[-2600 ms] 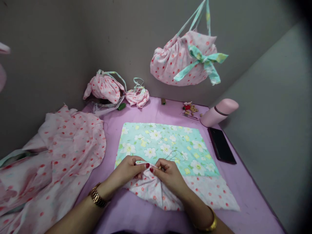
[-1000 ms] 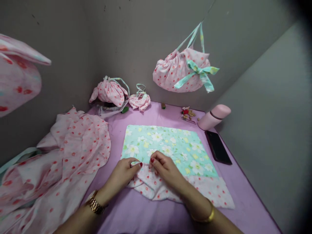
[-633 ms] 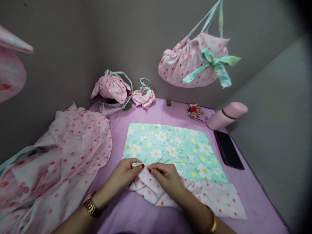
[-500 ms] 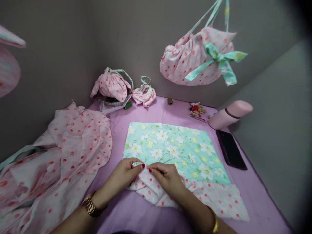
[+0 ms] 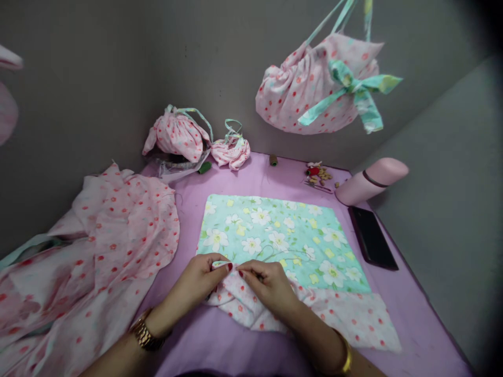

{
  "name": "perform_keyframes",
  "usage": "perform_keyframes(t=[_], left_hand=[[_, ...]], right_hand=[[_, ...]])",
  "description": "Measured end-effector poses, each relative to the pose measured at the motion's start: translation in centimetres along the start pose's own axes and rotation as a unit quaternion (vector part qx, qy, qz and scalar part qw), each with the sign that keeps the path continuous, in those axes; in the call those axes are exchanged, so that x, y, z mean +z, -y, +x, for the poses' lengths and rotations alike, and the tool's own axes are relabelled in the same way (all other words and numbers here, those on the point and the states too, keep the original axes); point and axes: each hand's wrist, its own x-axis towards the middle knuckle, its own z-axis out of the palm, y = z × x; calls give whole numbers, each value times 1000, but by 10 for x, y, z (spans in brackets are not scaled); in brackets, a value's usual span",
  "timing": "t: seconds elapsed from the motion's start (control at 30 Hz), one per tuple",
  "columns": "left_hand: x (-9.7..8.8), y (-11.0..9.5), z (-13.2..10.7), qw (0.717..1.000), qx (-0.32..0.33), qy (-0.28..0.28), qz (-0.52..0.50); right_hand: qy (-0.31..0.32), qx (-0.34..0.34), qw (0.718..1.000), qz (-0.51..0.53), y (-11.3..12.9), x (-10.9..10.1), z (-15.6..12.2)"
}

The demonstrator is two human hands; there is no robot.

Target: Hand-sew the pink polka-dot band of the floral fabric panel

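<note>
A mint-green floral cloth (image 5: 259, 230) lies flat in front of me, joined along its near side to pink dotted fabric (image 5: 353, 317). My left hand (image 5: 210, 275) is closed, pinching a folded edge of the pink fabric between thumb and fingers. Close beside it, my right hand (image 5: 267, 285) is closed in a pinch at the same fold, its fingertips almost meeting the left thumb. What sits between the right fingertips is too small to make out. A thin dark thread (image 5: 288, 252) curls over the floral cloth just beyond the right hand.
Loose pink dotted fabric (image 5: 121, 225) covers the left side. Gathered dotted bags (image 5: 176, 133) stand at the back; another bag (image 5: 310, 94) hangs above. A green spool (image 5: 204, 167), brown spool (image 5: 273, 160), red spool (image 5: 312, 172), pink bottle (image 5: 369, 183) and black phone (image 5: 372, 238) surround the cloth.
The view has shifted slightly. Both hands keep their pinches at the same fold, with hardly any visible movement.
</note>
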Motion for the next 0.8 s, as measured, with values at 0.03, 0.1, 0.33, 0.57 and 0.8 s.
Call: perform_keyframes(t=[0.03,0.1,0.33,0.57,0.8], left_hand=[[0,0,0,1000,1,0,5],[0,-1,-1,1000,7,-1,18],[-2,0,-3,987,104,-16,118],[-2,-1,-5,978,146,-21,149],[0,-1,-4,981,114,-53,151]], right_hand=[[1,2,1000,-1,0,0,0],[4,3,1000,-6,0,0,0],[10,11,999,-29,1,-1,1],[44,-3,999,-26,1,-3,2],[34,2,999,-32,0,0,2]])
